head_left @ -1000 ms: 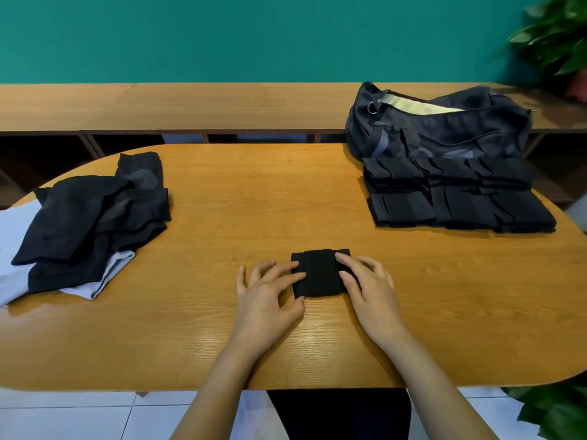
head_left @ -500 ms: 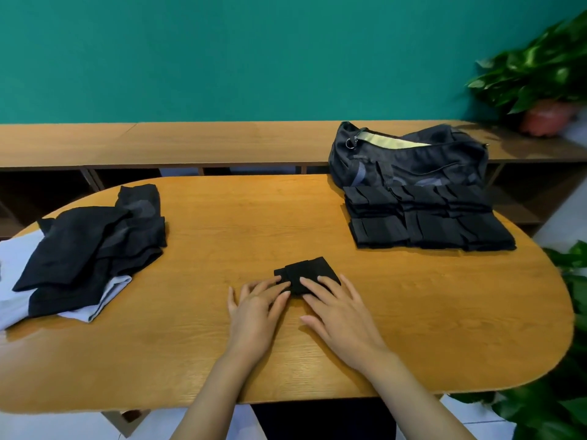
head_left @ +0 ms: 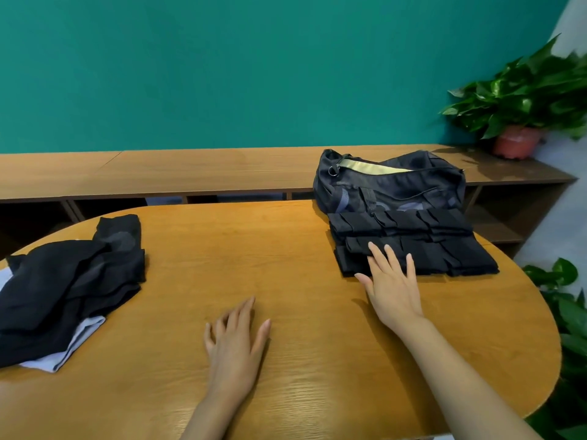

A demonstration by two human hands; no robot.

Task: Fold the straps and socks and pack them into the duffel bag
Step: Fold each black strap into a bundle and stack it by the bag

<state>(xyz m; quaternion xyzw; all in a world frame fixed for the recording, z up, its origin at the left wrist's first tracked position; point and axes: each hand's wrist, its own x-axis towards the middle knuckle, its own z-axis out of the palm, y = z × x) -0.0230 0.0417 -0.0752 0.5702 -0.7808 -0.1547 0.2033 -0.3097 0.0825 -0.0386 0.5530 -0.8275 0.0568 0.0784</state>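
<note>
A dark duffel bag (head_left: pixel 390 185) lies at the table's far right, its zip open on a pale lining. In front of it sit rows of folded black pieces (head_left: pixel 444 249). My right hand (head_left: pixel 392 281) lies flat with straight fingers on the near left corner of that stack, on top of a folded black piece (head_left: pixel 355 246). My left hand (head_left: pixel 235 341) rests open on the bare wood near the front edge, holding nothing. A loose heap of unfolded black socks and straps (head_left: pixel 70 281) lies at the left, over a light grey cloth (head_left: pixel 76 341).
The oval wooden table (head_left: pixel 286 271) has its rounded end at the right. A low wooden shelf (head_left: pixel 158 169) runs along the teal wall behind. A potted plant (head_left: pixel 521 100) stands on the shelf at far right, and more leaves (head_left: pixel 568 315) rise beside the table's right edge.
The small folded black piece has gone from the table's middle to the stack by the bag, carried by my right hand. My left hand stayed near the front. The view swung right.
</note>
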